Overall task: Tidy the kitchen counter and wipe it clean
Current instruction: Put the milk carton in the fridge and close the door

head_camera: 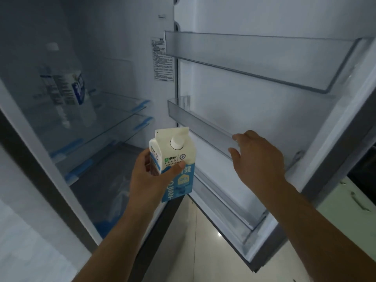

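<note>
The carton (173, 163) is sitting upright in the left hand (150, 180), thumb pressing across its front and fingers wrapping its far side, in front of the open fridge (114, 82) beside the door (264, 110). It is a white gable-top carton with a blue lower band, printed lettering and a white round cap. The right hand (256, 157) is resting half-spread on the rim of the middle door shelf (199, 127), fingertips curling over its clear edge, gripping nothing. A blurred bottle (69, 86) is standing inside the fridge.
</note>
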`<state>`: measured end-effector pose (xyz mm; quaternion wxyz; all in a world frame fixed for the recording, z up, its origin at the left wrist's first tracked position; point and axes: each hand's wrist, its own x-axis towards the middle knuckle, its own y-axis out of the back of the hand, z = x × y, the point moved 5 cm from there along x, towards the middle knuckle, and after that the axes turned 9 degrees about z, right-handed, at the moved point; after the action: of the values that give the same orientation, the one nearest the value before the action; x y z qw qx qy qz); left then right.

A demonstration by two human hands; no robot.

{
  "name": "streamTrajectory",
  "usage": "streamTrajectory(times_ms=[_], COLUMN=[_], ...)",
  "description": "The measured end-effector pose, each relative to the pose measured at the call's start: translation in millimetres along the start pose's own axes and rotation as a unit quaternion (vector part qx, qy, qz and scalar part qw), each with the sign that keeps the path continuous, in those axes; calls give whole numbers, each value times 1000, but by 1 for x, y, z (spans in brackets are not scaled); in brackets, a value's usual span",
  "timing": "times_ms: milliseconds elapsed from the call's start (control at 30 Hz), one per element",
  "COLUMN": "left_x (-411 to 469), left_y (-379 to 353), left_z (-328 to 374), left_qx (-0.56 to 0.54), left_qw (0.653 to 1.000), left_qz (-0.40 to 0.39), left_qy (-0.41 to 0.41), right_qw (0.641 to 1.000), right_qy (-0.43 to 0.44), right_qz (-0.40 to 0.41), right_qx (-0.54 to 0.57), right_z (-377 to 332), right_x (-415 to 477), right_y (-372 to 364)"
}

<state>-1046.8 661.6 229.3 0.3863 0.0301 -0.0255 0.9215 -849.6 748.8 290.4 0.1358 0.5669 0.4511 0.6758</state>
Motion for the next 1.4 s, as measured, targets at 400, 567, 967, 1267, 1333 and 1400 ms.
streamTrajectory(times_ms=[400, 567, 967, 1267, 1333, 1400], left_x=[103, 148, 207, 238, 250, 262], left_y=[-20, -10, 7, 26, 27, 25], left_z=[1, 2, 10, 35, 38, 38], left_qx=[-37, -34, 18, 46, 58, 62], left_qw=[999, 997, 986, 965, 961, 958], left_qz=[32, 67, 162, 242, 250, 254], left_qy=[-6, -14, -36, -93, -108, -115], right_qw=[992, 994, 983, 976, 974, 970], right_qy=[22, 60, 65, 60, 49, 41], right_qz=[19, 4, -18, -79, -90, -102], right_qx=[120, 92, 172, 194, 201, 216], right_z=[-27, -36, -68, -82, -79, -78], right_x=[100, 125, 177, 200, 201, 202], right_y=[-91, -115, -151, -169, -172, -174])
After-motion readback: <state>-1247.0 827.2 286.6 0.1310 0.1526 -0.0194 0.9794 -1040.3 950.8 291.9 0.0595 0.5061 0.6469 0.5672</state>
